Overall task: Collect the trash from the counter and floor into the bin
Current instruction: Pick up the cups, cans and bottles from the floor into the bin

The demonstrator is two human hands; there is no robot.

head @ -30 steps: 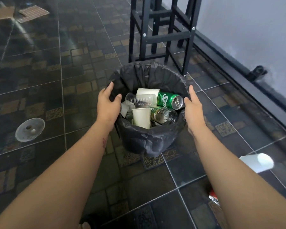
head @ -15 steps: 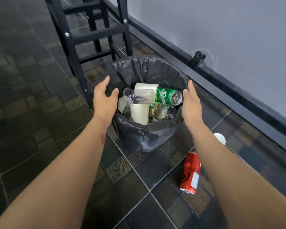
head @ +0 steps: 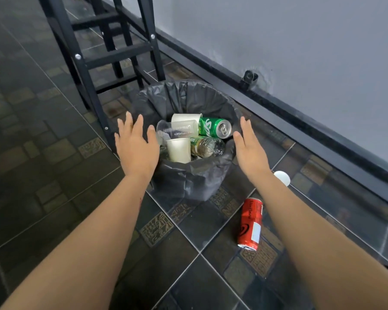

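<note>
A bin lined with a black bag (head: pixel 188 182) stands on the dark tiled floor. Inside it lie a green can (head: pixel 214 127), white cups (head: pixel 179 149), a clear plastic cup (head: pixel 177 129) and a plastic bottle (head: pixel 207 147). My left hand (head: pixel 134 148) hovers flat at the bin's left rim, fingers apart, holding nothing. My right hand (head: pixel 250 151) is open at the right rim, also holding nothing. A red can (head: pixel 250 223) lies on its side on the floor to the right of the bin. A white cup (head: pixel 282 177) lies behind my right forearm, partly hidden.
A black metal stool frame (head: pixel 112 54) stands just behind and left of the bin. A grey wall with a black skirting (head: pixel 300 121) runs along the right, with a small black fitting (head: pixel 250 77) on it.
The view has swung right, bringing the red can and the wall into sight. Both hands have lifted off the bin's rim and their fingers have spread.
</note>
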